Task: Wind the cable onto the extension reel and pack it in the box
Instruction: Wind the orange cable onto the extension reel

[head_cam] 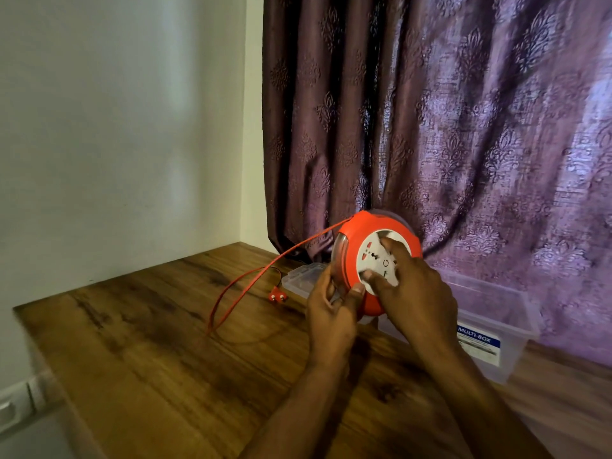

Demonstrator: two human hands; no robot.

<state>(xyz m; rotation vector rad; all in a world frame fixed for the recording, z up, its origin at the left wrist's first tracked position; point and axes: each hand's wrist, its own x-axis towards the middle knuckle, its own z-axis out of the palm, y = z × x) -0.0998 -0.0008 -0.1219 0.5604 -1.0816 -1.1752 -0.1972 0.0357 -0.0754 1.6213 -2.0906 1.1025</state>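
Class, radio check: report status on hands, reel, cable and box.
Left hand grips reel rim; right hand fingers on its white socket face. Cable partly out, plug on table. Box open behind, nothing blocking.

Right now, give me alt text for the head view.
Two hands hold an orange extension reel above a wooden table: left hand grips its rim, right hand presses its white socket face. Orange cable trails to a plug; a clear box stands behind.

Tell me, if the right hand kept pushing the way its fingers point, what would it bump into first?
The right hand already has its fingers on the reel's white socket face, so that stops it first. Behind the reel hangs the curtain, though depth is unclear.
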